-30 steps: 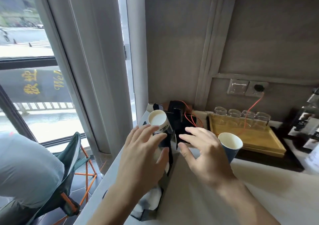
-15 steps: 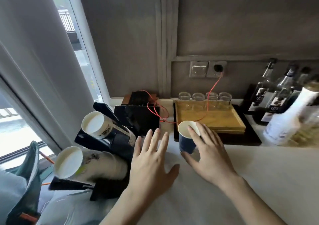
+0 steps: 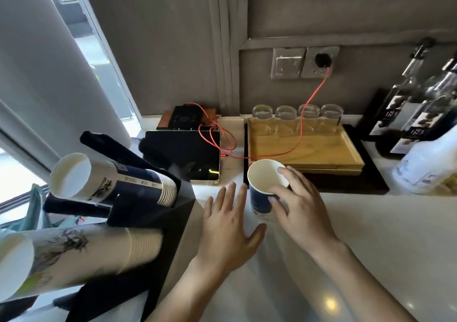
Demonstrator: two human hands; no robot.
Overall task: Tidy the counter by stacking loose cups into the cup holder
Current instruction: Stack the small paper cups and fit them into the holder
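i see the white counter (image 3: 346, 260) bearing a black cup holder (image 3: 148, 223) at left, two cup stacks lying in it. my left hand (image 3: 227, 225) lies flat, fingers spread, empty. my right hand (image 3: 299, 210) grips the blue paper cup (image 3: 259, 193), upright, beside the wooden tray (image 3: 321, 153).

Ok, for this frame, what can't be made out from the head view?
- Blue cup: its base and right side sit behind the right hand, so whether it has left the counter is unclear.
- Lower cup stack: its mouth end is cut off by the left edge, and motion blur smears its print.
- Bottles: cropped by the right edge, label text too small.
- Tablet: the dark screen shows only glare.
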